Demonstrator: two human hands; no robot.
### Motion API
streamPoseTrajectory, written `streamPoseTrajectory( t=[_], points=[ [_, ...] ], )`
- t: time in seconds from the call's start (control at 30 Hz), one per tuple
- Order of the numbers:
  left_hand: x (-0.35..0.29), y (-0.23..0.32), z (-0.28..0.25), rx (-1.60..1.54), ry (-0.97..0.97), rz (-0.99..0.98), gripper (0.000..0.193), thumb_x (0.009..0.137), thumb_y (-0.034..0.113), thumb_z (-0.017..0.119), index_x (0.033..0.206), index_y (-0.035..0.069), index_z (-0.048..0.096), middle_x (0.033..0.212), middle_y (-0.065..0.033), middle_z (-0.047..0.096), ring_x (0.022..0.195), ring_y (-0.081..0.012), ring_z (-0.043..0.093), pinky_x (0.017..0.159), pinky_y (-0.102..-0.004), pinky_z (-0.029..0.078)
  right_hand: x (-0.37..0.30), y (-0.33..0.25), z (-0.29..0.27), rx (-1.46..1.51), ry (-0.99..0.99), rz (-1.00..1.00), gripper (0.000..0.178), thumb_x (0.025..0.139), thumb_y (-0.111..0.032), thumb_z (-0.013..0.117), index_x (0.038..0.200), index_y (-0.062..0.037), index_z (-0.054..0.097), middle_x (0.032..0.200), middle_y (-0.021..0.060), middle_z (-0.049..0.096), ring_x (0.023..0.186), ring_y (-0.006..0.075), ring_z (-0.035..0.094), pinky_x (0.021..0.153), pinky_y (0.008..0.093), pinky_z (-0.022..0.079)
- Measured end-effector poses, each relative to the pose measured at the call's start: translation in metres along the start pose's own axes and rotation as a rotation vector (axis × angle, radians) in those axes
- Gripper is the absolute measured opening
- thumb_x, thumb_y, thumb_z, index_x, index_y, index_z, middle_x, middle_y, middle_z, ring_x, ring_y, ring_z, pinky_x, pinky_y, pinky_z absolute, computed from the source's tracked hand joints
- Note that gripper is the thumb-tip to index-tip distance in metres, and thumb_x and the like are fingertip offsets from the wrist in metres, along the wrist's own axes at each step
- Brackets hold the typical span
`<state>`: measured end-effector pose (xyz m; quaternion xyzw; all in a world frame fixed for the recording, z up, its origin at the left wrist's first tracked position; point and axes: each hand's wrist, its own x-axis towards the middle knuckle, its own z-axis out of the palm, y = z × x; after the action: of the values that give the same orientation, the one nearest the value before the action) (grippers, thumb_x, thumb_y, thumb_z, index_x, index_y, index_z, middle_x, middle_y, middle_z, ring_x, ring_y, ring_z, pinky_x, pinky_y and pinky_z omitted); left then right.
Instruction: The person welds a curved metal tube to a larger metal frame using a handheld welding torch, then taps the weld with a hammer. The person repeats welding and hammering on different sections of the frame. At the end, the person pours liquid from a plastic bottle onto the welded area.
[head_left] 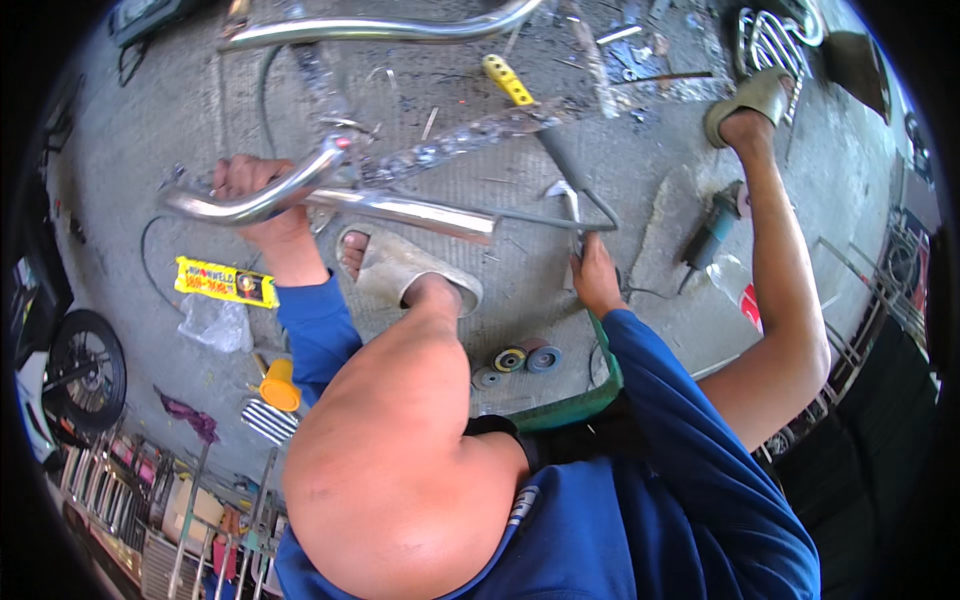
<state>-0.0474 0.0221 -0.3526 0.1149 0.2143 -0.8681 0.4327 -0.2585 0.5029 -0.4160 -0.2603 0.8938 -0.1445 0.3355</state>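
My left hand (268, 230) is closed around a bent, shiny chrome pipe (225, 208) at the left. A straight chrome tube (410, 212) adjoins it and points right; whether they are joined is hard to tell. My right hand (598, 276) is wrapped round the handle of a small hammer-like tool, whose bright metal head (558, 188) points away from me. Just beyond it, a welding electrode holder (560, 155) with a yellow head and grey handle lies across a rough, spattered metal bar (440, 148). Another curved chrome pipe (380, 32) spans the far side.
An angle grinder (712, 235) lies right of my right hand. Grinding discs (542, 358) sit near a green-rimmed container (570, 410). At left are a yellow packet (226, 283), a plastic bag (217, 322) and a yellow cup (280, 386). Cables and metal scraps litter the concrete.
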Motion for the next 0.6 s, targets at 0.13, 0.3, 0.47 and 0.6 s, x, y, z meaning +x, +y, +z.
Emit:
streamPoseTrajectory(
  t=[0.13,0.3,0.47,0.6],
  points=[
    [-0.001,-0.002,-0.002,0.364,-0.205,-0.003,0.041,0.099,0.025,0.047,0.060,0.022,0.037,0.048,0.0076,0.035,0.039,-0.0041,0.025,0.042,-0.0230,0.026,-0.018,-0.023,-0.028,0.010,-0.124,0.042,0.045,0.083,-0.001,0.058,0.125,0.0059,0.045,0.117,0.0338,0.057,0.108,0.0494,0.057,0.092,0.0539,0.047],
    [-0.004,-0.020,0.004,0.273,-0.286,-0.062,0.041,0.101,0.028,0.044,0.061,0.022,0.035,0.050,0.0082,0.033,0.041,-0.0045,0.022,0.042,-0.0228,0.024,-0.032,-0.087,-0.113,-0.318,-0.447,0.019,0.027,0.088,-0.013,0.059,0.107,0.0063,0.056,0.091,0.0291,0.065,0.084,0.0499,0.064,0.078,0.0537,0.051],
    [-0.011,-0.027,0.009,0.247,-0.273,-0.083,0.041,0.102,0.035,0.038,0.063,0.023,0.031,0.050,0.0089,0.027,0.046,-0.0063,0.023,0.046,-0.0262,0.024,-0.052,-0.168,-0.192,0.067,-0.429,-0.073,0.030,0.095,-0.026,0.060,0.093,0.0038,0.062,0.066,0.0196,0.062,0.061,0.0389,0.065,0.063,0.0398,0.053],
    [-0.014,-0.028,0.009,0.289,-0.347,-0.079,0.042,0.103,0.038,0.038,0.064,0.024,0.030,0.051,0.0088,0.026,0.047,-0.0063,0.024,0.048,-0.0267,0.025,-0.081,-0.216,-0.208,0.501,-0.192,-0.324,0.036,0.099,-0.028,0.059,0.116,0.0037,0.054,0.071,0.0118,0.062,0.061,0.0209,0.062,0.062,0.0353,0.050]
  ],
)
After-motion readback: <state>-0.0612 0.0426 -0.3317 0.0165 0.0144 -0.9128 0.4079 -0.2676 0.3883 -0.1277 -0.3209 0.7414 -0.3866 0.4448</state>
